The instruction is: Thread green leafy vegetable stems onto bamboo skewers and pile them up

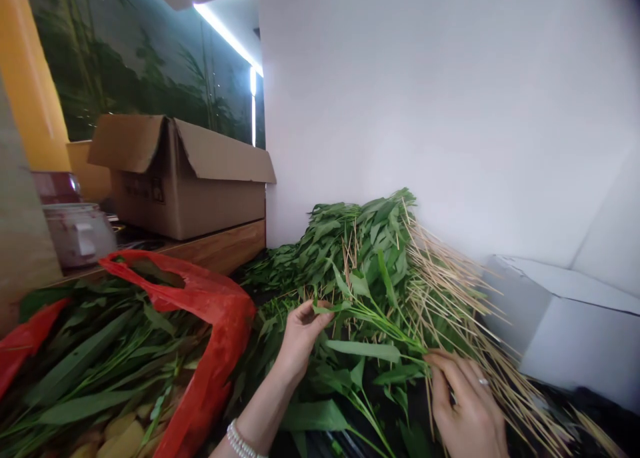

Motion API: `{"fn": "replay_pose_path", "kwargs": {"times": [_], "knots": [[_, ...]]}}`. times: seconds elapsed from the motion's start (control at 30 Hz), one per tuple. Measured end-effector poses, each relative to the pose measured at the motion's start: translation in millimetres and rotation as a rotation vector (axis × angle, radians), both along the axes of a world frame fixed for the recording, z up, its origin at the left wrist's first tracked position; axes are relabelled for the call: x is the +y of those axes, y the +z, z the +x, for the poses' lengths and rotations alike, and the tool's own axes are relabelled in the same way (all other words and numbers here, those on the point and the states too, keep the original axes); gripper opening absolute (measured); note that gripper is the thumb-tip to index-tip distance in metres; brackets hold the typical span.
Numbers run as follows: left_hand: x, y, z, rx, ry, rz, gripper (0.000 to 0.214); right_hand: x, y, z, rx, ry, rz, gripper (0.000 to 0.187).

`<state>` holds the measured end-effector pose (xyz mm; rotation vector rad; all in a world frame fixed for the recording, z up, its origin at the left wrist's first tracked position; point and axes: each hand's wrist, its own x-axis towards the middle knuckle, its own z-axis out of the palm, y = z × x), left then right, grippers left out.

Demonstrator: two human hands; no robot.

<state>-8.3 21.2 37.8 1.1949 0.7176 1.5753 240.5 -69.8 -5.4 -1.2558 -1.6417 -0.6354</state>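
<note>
My right hand (465,398), with a ring on one finger, is closed around the lower ends of a small bunch of green leafy stems (385,325). The stems fan out up and to the left. At their upper end my left hand (300,335) pinches a leaf (331,307) between thumb and fingers; a beaded bracelet circles that wrist. Just beyond both hands lies a heap of leafy greens (327,235). Thin pale sticks (450,261) spread from the heap down the right side, passing beside and behind my right hand. More loose leaves (315,416) lie beneath my hands.
On the left, an open red plastic bag (227,311) holds long leaves and yellowish, rounded pieces. Behind it, a cardboard box (200,205) and a whitish container (80,235) stand on a wooden ledge. A white box (575,318) stands at right, against the white wall (440,98).
</note>
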Motion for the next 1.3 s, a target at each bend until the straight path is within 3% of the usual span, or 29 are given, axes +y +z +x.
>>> {"fn": "replay_pose_path", "kwargs": {"times": [0.37, 0.5, 0.63, 0.77, 0.9, 1.03, 1.17, 1.3], "knots": [[-13, 12.3, -6, 0.077, -0.208, 0.128, 0.012, -2, 5.9, -3, 0.030, -0.056, -0.029, 0.017], [-12, 9.4, 1, 0.159, -0.025, 0.092, 0.017, -3, 5.6, -3, 0.035, -0.044, -0.038, 0.017], [-5, 1.2, 3, 0.223, 0.263, 0.154, 0.017, -3, 4.1, -2, 0.020, -0.005, -0.016, 0.015], [0, -5.1, -1, 0.227, 0.425, 0.219, 0.021, -4, 5.7, -3, -0.014, 0.061, 0.023, 0.014], [3, -4.3, -5, 0.096, 0.364, 0.098, 0.036, -5, 7.7, -5, -0.049, 0.102, 0.037, 0.013], [4, -2.0, -6, 0.087, 0.233, 0.012, 0.028, -3, 4.9, -2, -0.085, 0.121, 0.037, 0.014], [1, 0.0, -5, 0.133, 0.281, 0.130, 0.017, -1, 1.0, 1, -0.065, 0.061, 0.017, 0.015], [-11, 0.7, -1, 0.277, 0.419, 0.344, 0.015, 0, -1.4, 4, 0.000, -0.012, 0.000, 0.016]]}}
